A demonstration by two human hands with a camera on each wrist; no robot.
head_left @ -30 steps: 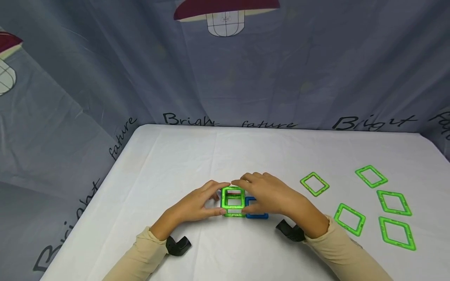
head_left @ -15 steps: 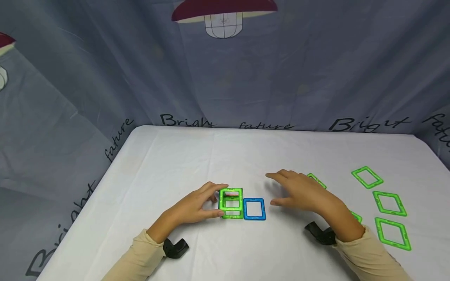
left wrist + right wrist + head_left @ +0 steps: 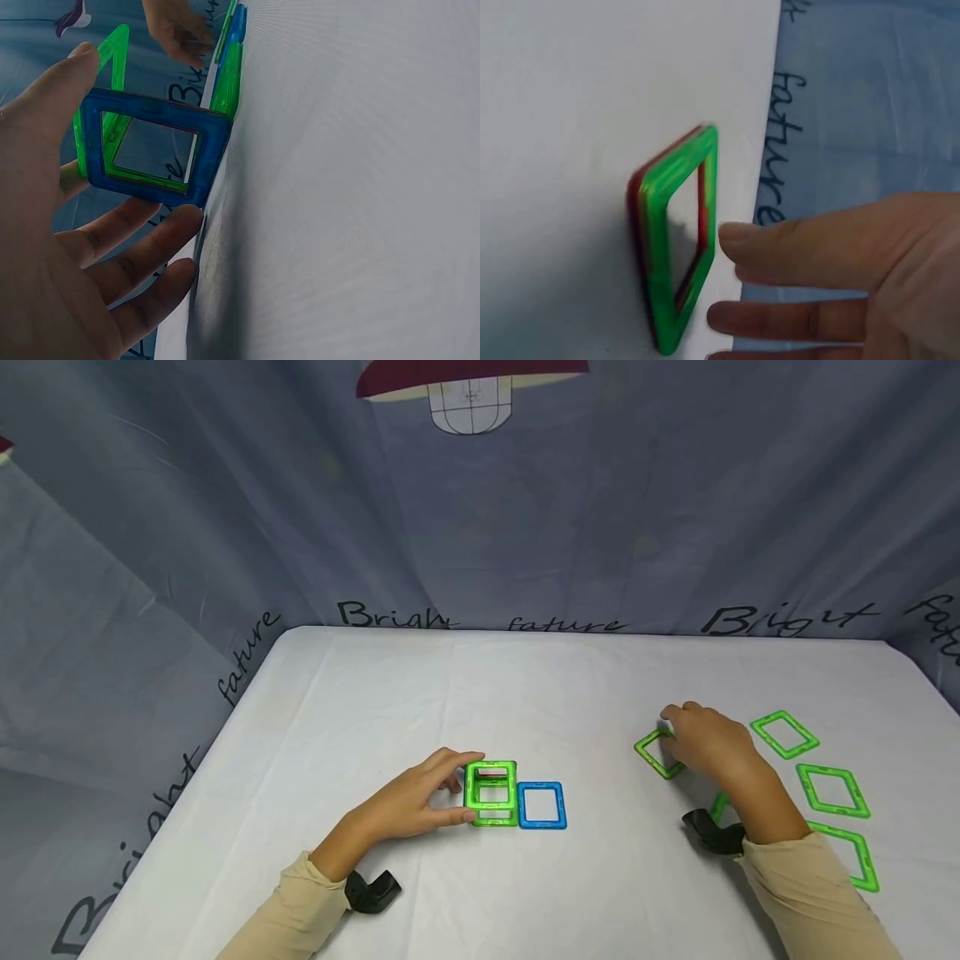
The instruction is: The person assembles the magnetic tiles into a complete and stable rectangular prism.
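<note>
My left hand [image 3: 408, 797] holds a small box-shaped build of magnetic tiles [image 3: 491, 807], thumb and index finger at its upper green tile. In the left wrist view, a blue tile [image 3: 214, 142] forms the side facing the palm. A flat blue tile [image 3: 542, 825] lies against the build's right side. Over to the right, my right hand [image 3: 708, 739] reaches over a green tile [image 3: 651, 763], partly covering it. The right wrist view has this green tile [image 3: 656, 262] stacked on a red tile [image 3: 635, 217], the thumb [image 3: 742, 244] and fingers extended close beside them.
Several more green tiles lie flat at the right, including one farther back [image 3: 801, 750], one in the middle [image 3: 834, 812] and one partly behind the right wrist [image 3: 718, 807]. Black mounts [image 3: 372, 893] sit at both wrists. A grey printed curtain [image 3: 480, 527] hangs behind the white table [image 3: 420, 685].
My right hand has left the build and moved right to the green tile stacked on red, uncovering the flat blue tile. The left hand has stayed at the build.
</note>
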